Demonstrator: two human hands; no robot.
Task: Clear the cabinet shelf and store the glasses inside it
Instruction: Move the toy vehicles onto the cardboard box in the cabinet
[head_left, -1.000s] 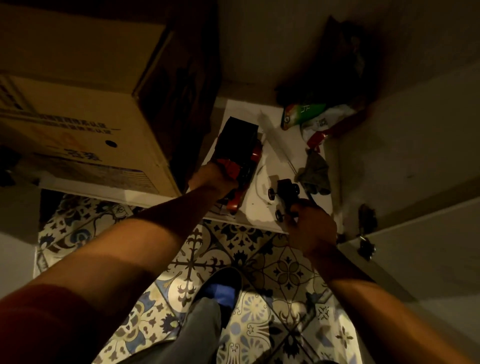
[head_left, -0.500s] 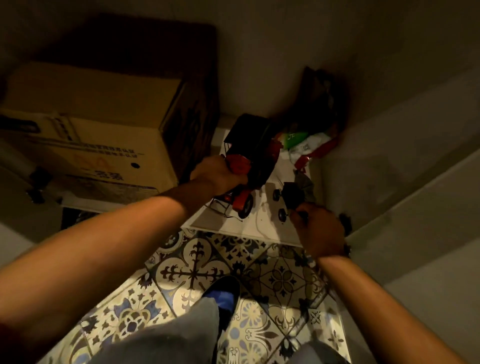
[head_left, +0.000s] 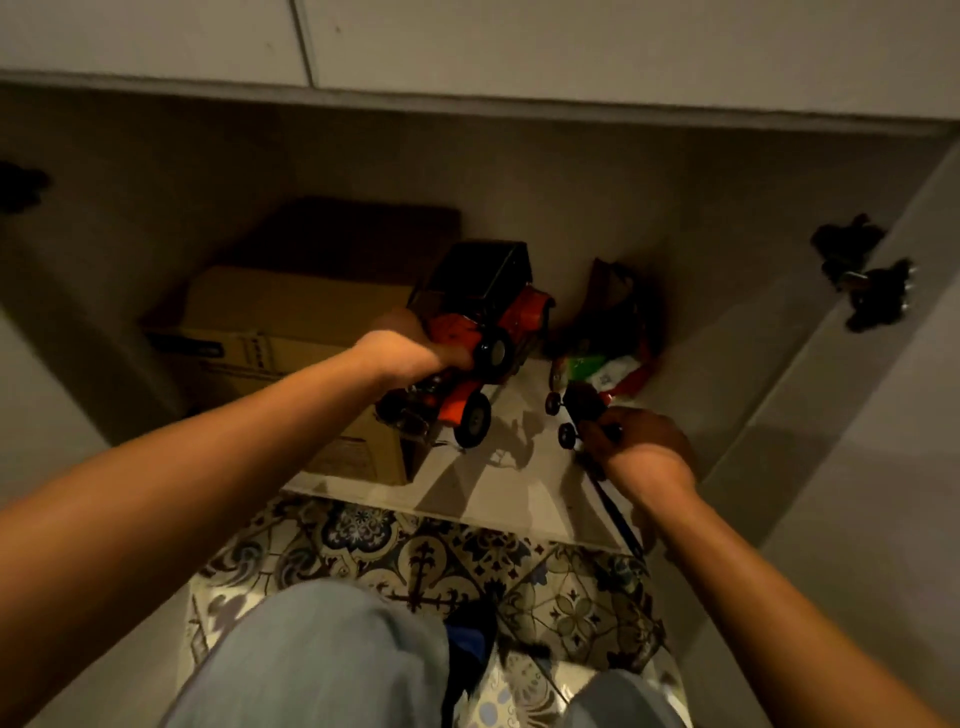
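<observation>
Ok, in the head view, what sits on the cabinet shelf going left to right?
Brown cardboard box → red and black toy truck gripped by the left hand → small dark wheeled toy held by the right hand → green, white and red packet just behind it.

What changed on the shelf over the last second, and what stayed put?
The left hand, which gripped the red toy truck as it lay on the shelf, has lifted it clear, front wheels tilted down. The right hand has raised the small black toy car slightly. Both grips are unchanged. The cardboard box and the packets at the back stayed where they were.
</observation>
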